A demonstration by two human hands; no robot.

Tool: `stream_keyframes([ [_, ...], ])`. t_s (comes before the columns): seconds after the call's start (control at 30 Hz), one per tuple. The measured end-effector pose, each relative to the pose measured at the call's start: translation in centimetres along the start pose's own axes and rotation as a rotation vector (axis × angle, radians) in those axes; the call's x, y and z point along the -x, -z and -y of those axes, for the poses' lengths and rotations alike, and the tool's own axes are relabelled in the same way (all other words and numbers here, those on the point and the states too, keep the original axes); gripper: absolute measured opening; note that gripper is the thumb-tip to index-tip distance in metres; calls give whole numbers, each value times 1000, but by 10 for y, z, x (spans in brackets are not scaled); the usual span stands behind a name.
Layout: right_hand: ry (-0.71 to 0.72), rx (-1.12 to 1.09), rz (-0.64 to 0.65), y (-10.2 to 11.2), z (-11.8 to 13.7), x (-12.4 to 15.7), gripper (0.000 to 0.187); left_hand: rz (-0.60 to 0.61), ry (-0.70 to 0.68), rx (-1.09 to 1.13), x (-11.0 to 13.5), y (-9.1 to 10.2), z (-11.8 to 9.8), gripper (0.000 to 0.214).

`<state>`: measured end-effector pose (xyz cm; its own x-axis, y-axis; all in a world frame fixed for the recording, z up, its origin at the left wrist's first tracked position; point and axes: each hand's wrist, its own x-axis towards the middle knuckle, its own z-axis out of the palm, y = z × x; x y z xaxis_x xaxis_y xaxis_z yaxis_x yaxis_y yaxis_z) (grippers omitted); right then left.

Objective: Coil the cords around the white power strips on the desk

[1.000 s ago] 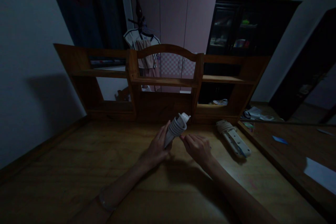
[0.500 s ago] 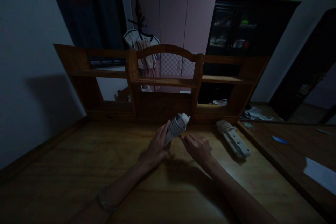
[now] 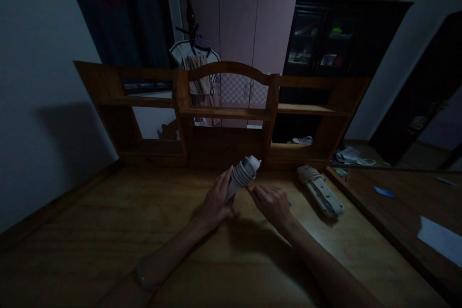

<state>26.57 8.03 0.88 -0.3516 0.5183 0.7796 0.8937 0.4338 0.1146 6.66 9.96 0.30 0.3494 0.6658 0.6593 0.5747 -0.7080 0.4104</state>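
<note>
My left hand (image 3: 216, 198) is closed around a pale power strip (image 3: 236, 189), holding it tilted above the wooden tabletop. A cord (image 3: 244, 173) is wound in several turns round the strip's upper end, and a white plug (image 3: 255, 162) sticks out there. Just right of the strip is my right hand (image 3: 271, 202), its fingers curled together in a pinch near the cord turns. What the pinch holds, if anything, is too small and dark to make out. A second power strip (image 3: 325, 196), also wrapped with cord, lies on the tabletop to the right.
Along the back of the tabletop (image 3: 108, 231) stands a low wooden shelf unit (image 3: 227, 113). To the right, a lower brown surface (image 3: 400, 211) carries a white paper (image 3: 440, 240) and a small blue card (image 3: 384, 192). A wall (image 3: 39, 120) borders the left side.
</note>
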Motion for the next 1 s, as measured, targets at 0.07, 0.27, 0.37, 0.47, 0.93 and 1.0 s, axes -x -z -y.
stream_keyframes([
  [0.07,-7,2,22,0,1,-1,34,-5,-17,-55,0,2,-2,80],
  [0.27,-61,-15,222,2,-3,-1,21,-87,54,-154,-2,9,3,86],
  [0.37,-62,-26,321,-1,-7,1,17,-196,184,-91,-4,2,16,81],
  [0.47,-42,-52,367,-7,-4,3,13,-233,322,-72,-3,-6,29,78],
  [0.93,12,-31,339,3,3,2,10,-51,186,-534,-1,12,6,93],
  [1.0,78,2,352,8,3,1,20,-1,149,-560,0,12,5,93],
])
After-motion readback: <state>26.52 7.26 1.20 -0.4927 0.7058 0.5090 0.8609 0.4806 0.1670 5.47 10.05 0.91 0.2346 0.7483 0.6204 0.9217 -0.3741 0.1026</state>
